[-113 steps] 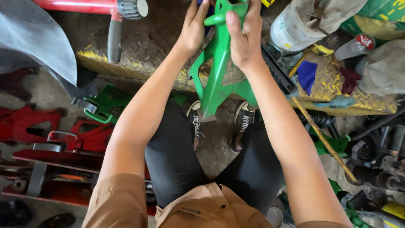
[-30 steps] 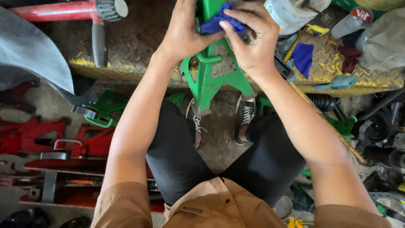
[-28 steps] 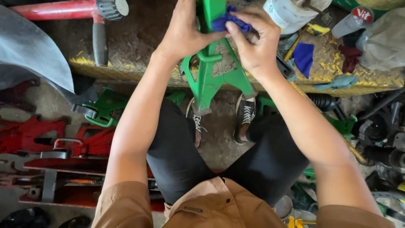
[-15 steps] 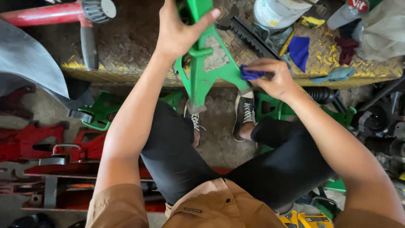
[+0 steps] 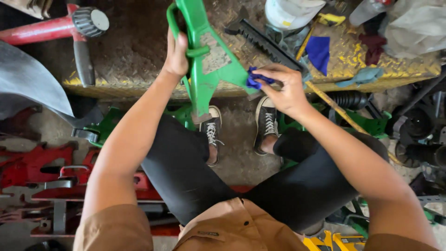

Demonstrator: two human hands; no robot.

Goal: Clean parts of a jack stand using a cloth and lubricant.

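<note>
Left hand [image 5: 176, 56] wraps a closed grip around the handle loop of the green jack stand [image 5: 209, 69], fingers curled over the bar, holding the stand tilted with its base toward the person. Right hand [image 5: 285, 88] sits just right of the stand, its grip pinching a small blue rag [image 5: 254, 78] between thumb and fingers; the rag touches the stand's right leg edge. The stand rests against the front edge of the yellow checker-plate table [image 5: 139, 51], between the two hands, its lower foot hanging just above the black sneakers [image 5: 265, 123].

Beyond the right grip, on the table: a black toothed ratchet bar [image 5: 269, 44], a second blue cloth [image 5: 319, 51], a white bucket [image 5: 290, 11], a grey plastic bag [image 5: 413, 28]. Far left of the left grip: a red jack handle with a black knob [image 5: 88, 21]. Below the left grip, on the floor: red jack stands [image 5: 32, 162] and green stand parts [image 5: 104, 130]. Right of the right grip and lower: a black rubber boot [image 5: 346, 98] and a yellow-striped rod [image 5: 339, 111]. Person sits with legs in black trousers, brown shirt
</note>
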